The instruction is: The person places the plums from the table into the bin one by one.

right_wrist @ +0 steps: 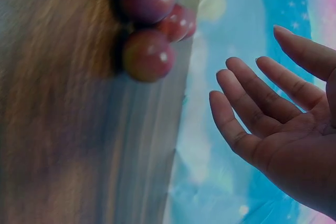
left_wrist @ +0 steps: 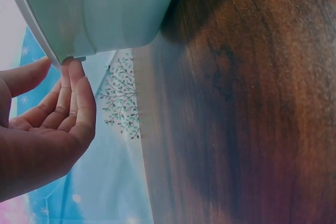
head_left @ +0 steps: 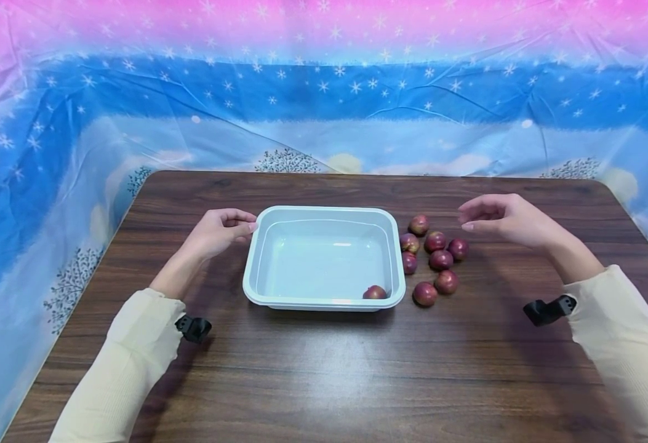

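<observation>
A white plastic basin (head_left: 324, 304) stands on the wooden table. My left hand (head_left: 215, 232) pinches its rim at the far left corner. In the left wrist view the thumb (left_wrist: 31, 77) lies against the rim's edge, with fingertips under the lip. One round purple-red fruit (head_left: 375, 292) lies inside the basin, in the near right corner. Several more such fruits (head_left: 441, 259) are grouped on the table just right of the basin. Above and right of that group hovers my right hand (head_left: 509, 215), its fingers (right_wrist: 257, 98) loosely extended and spread, with nothing held.
The brown wooden table (head_left: 324, 381) extends around the basin on every side. A snowflake-patterned cloth (head_left: 324, 92) hangs behind the table and along its sides. Black straps (head_left: 548, 309) circle both sleeved wrists.
</observation>
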`<move>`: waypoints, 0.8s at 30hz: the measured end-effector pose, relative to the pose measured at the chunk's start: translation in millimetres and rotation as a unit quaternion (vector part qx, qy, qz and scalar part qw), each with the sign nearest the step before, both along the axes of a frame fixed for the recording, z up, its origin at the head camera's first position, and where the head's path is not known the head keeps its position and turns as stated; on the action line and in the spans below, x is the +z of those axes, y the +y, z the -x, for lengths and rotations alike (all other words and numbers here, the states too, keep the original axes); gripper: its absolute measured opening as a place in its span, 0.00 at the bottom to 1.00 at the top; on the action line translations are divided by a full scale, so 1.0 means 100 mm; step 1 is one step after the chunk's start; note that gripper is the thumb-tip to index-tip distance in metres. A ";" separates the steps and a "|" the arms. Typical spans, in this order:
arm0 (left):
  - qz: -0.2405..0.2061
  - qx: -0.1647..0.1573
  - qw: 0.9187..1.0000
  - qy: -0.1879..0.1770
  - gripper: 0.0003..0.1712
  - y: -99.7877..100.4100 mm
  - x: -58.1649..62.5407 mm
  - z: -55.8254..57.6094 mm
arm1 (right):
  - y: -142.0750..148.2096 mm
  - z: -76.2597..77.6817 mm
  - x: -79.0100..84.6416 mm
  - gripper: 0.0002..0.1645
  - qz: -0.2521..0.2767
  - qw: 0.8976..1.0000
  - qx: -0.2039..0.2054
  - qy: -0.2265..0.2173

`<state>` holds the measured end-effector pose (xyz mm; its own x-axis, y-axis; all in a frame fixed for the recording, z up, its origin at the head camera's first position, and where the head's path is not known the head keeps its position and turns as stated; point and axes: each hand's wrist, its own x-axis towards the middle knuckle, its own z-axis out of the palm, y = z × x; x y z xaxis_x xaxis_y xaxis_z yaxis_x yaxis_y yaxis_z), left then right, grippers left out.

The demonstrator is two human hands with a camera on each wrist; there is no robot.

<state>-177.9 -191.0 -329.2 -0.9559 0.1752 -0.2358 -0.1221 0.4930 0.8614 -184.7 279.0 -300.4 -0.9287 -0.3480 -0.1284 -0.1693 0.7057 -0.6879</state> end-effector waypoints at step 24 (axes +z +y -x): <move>-0.008 -0.001 1.000 0.001 0.21 -0.01 -0.01 0.00 | 0.23 0.03 -0.56 0.23 0.039 0.998 0.013 -0.042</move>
